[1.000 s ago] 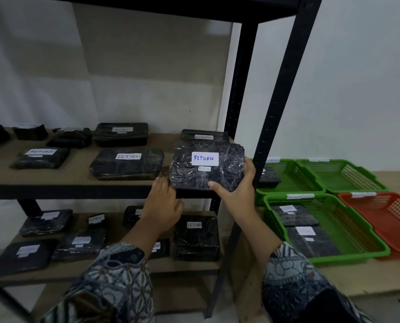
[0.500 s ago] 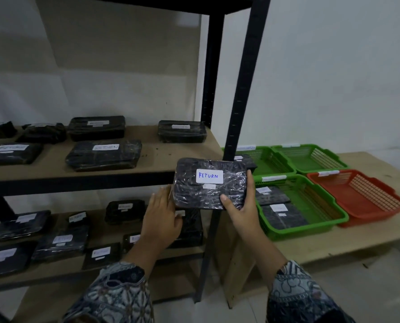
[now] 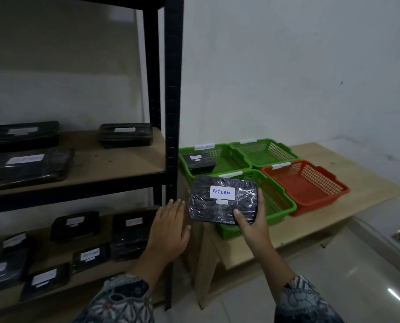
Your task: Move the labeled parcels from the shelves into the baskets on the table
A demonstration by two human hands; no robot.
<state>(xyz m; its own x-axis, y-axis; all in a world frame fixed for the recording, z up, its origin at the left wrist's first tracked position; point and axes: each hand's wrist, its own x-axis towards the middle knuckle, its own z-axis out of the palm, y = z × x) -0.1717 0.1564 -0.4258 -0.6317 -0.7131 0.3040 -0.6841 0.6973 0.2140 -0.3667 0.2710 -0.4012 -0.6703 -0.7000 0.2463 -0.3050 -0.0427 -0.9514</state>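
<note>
Left of frame: black labeled parcels [image 3: 125, 135] on the shelves [image 3: 115, 169]. Lower centre: left hand [image 3: 170, 229] empty, fingers straight. Just right: parcel marked RETURN [image 3: 222, 206], pinched at its lower right corner by the right hand [image 3: 255, 227], over the front green basket [image 3: 277, 197] on the table [image 3: 369, 183].

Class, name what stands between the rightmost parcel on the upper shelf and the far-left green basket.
The rack's black upright posts, seen in the head view.
</note>
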